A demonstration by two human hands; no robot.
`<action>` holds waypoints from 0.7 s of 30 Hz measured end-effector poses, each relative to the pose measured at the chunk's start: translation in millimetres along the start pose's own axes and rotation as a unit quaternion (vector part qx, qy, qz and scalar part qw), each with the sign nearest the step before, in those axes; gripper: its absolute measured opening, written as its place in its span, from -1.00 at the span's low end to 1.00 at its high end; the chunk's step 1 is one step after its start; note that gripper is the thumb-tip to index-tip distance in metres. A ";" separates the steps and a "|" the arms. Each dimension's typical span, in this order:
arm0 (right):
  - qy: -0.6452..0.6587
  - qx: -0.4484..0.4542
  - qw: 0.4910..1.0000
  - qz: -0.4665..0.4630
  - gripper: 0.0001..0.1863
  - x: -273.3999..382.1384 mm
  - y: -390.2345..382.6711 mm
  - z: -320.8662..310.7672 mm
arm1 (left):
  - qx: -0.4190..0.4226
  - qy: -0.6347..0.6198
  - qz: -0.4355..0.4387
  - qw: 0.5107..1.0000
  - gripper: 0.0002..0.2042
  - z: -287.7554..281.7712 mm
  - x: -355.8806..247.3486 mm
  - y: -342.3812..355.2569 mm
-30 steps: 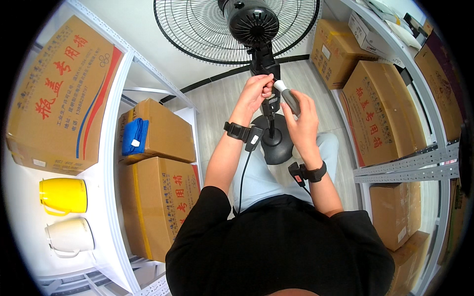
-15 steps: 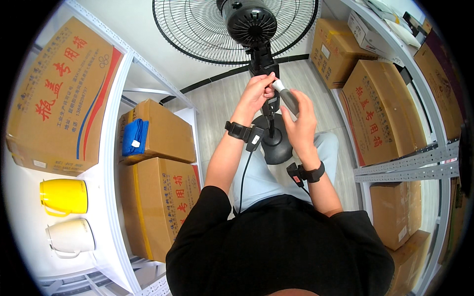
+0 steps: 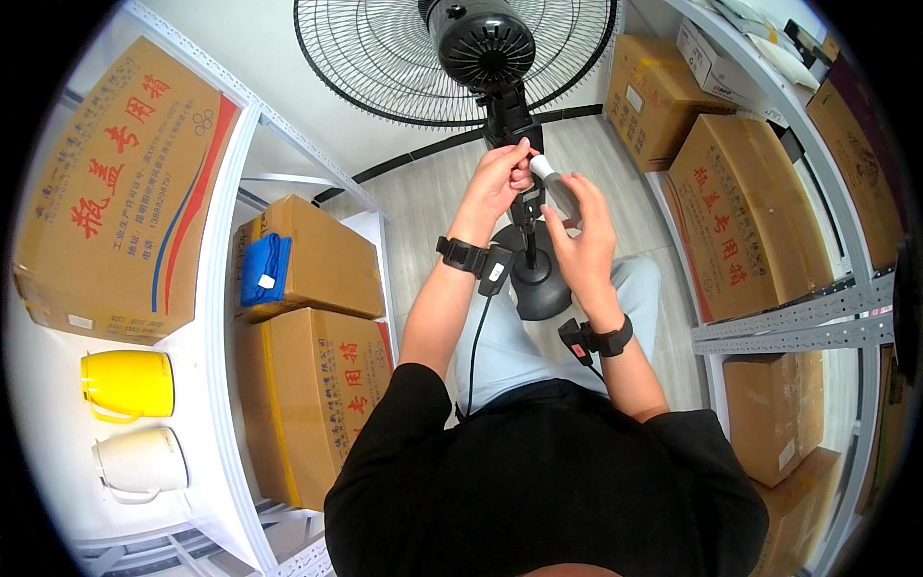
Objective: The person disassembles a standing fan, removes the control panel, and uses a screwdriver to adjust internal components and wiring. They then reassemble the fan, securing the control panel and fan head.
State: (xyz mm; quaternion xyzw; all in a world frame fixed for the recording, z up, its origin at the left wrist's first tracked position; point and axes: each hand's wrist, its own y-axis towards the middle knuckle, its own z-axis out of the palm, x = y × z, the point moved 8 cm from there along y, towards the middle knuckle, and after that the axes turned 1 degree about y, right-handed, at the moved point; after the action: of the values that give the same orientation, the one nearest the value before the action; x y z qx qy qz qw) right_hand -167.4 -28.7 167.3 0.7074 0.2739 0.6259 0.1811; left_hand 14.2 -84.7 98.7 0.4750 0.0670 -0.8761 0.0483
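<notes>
Just in front of the fan [image 3: 492, 58], below its motor housing, I see the person bring two hands together over one grey tool [image 3: 563, 195] with a white end. The tool slants beside the fan's pole, above its round base [image 3: 541, 288]. The right hand [image 3: 585, 226] has it between thumb and curved fingers. The left hand [image 3: 495, 181] is pinched narrow close to the white end; whether something small sits in that pinch, I cannot tell.

I judge the step in hand to be lining up that white end with the left fingertips; the next move seems to call for a steady right grip and a small, careful adjustment.

Counting around the fan: one tool, two black wristbands [image 3: 463, 257] on the near side; left of it, three cardboard boxes [image 3: 317, 255], one blue cloth bundle [image 3: 264, 269] and two jugs, a yellow jug [image 3: 127, 385] and a white jug [image 3: 142, 458]. Right of it, one white carton [image 3: 707, 67] and at least five brown boxes [image 3: 750, 212], some partly hidden.
</notes>
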 end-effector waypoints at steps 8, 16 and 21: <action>-0.050 0.023 0.998 -0.019 -0.68 -11.2 0.0 2.1 | -0.045 -0.032 -0.017 0.998 -0.73 -9.6 10.2 4.0; -0.049 -0.003 0.999 0.002 -0.63 -10.5 -3.3 -2.1 | 0.005 -0.127 -0.020 0.992 -0.78 -9.6 8.5 4.5; 0.038 0.030 0.991 0.124 -0.66 -28.9 -3.9 3.7 | 0.004 -0.189 -0.047 0.981 -0.75 -9.7 12.5 3.3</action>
State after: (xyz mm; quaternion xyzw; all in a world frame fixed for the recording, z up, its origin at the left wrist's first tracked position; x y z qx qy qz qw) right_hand -166.3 -43.1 141.6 0.7170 0.2092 0.6612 0.0698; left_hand 15.9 -86.6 82.7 0.2970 0.0755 -0.9517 0.0166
